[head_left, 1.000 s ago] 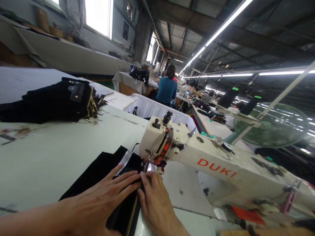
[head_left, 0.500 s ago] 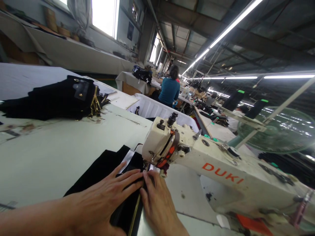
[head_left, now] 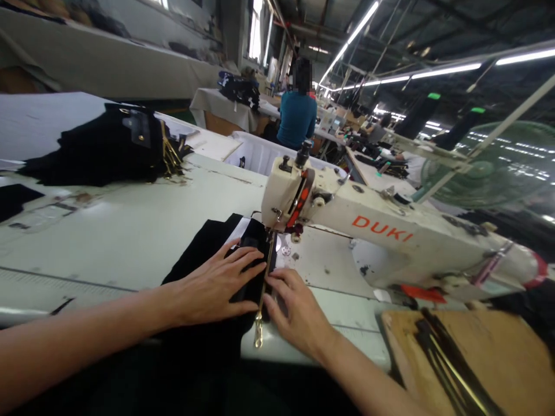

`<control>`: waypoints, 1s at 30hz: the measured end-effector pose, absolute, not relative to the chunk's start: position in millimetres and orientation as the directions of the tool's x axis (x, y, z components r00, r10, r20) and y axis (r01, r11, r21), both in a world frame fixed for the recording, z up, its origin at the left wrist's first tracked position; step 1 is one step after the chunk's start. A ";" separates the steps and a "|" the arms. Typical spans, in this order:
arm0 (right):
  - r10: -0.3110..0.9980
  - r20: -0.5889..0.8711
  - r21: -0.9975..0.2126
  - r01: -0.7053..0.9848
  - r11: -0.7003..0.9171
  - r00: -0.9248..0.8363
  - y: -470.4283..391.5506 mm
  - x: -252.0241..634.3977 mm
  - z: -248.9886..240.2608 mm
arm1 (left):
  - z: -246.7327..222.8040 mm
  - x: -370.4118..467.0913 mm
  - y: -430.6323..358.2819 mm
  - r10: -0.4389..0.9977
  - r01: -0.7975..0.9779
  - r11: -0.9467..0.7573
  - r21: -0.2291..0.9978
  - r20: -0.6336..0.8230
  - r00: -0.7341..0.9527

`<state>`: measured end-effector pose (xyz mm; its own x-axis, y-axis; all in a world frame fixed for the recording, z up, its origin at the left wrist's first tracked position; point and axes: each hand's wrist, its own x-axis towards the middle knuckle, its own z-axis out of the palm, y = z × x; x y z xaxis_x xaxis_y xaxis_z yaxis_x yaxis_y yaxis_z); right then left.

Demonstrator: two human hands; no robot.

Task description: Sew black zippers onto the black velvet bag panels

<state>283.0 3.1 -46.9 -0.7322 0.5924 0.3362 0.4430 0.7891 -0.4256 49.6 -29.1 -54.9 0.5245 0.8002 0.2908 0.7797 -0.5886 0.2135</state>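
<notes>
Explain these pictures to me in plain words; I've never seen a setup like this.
There is no robot here: one camera, worn on a person's head, looks forward and down at two bare hands. The white sewing machine is marked DUKI. The left hand lies spread on black cloth. The right hand touches a gold zipper leading up to the machine; whether it pinches it, I cannot tell. A black pile lies farther left on the pale table.

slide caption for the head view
Left hand spread on black fabric, right hand beside a gold zipper, at a DUKI sewing machine.
</notes>
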 end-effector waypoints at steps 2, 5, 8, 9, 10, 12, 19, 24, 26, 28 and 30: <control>0.605 0.321 -0.459 0.439 0.772 -0.729 -22.2 287.5 -46.4 | -57.1 54.7 -47.4 0.779 0.750 -0.615 0.245 0.336 0.529; 0.609 0.347 -0.449 0.444 0.775 -0.713 -48.8 288.4 -52.7 | -68.3 56.0 -75.5 0.727 0.694 -0.668 0.270 0.436 0.530; 0.601 0.376 -0.411 0.455 0.790 -0.705 -56.7 286.0 -59.7 | -78.8 52.3 -94.4 0.725 0.678 -0.671 0.300 0.454 0.518; 0.596 0.378 -0.397 0.458 0.796 -0.708 -56.6 285.6 -61.0 | -80.4 51.1 -97.8 0.732 0.675 -0.666 0.316 0.449 0.512; 0.588 0.379 -0.382 0.458 0.803 -0.714 -55.8 285.4 -61.7 | -81.1 50.2 -100.1 0.737 0.671 -0.664 0.330 0.445 0.509; 0.563 0.383 -0.353 0.447 0.822 -0.732 -53.5 286.0 -61.8 | -80.8 49.5 -102.0 0.741 0.663 -0.661 0.350 0.447 0.502; 0.505 0.435 -0.326 0.392 0.860 -0.746 -51.5 287.6 -60.2 | -85.2 50.5 -102.7 0.728 0.634 -0.677 0.375 0.464 0.504; 0.548 0.463 -0.406 0.383 0.830 -0.697 -55.3 286.8 -64.7 | -82.0 52.2 -101.1 0.684 0.620 -0.716 0.322 0.501 0.530; 0.580 0.485 -0.457 0.376 0.806 -0.655 -55.6 285.7 -65.9 | -79.0 53.2 -100.1 0.665 0.619 -0.728 0.293 0.520 0.535; 0.604 0.509 -0.495 0.365 0.789 -0.614 -55.0 284.0 -66.0 | -78.0 53.8 -99.0 0.654 0.621 -0.734 0.274 0.531 0.539; 0.614 0.520 -0.512 0.359 0.781 -0.593 -54.2 282.0 -65.3 | -79.4 53.6 -98.0 0.653 0.621 -0.734 0.275 0.536 0.535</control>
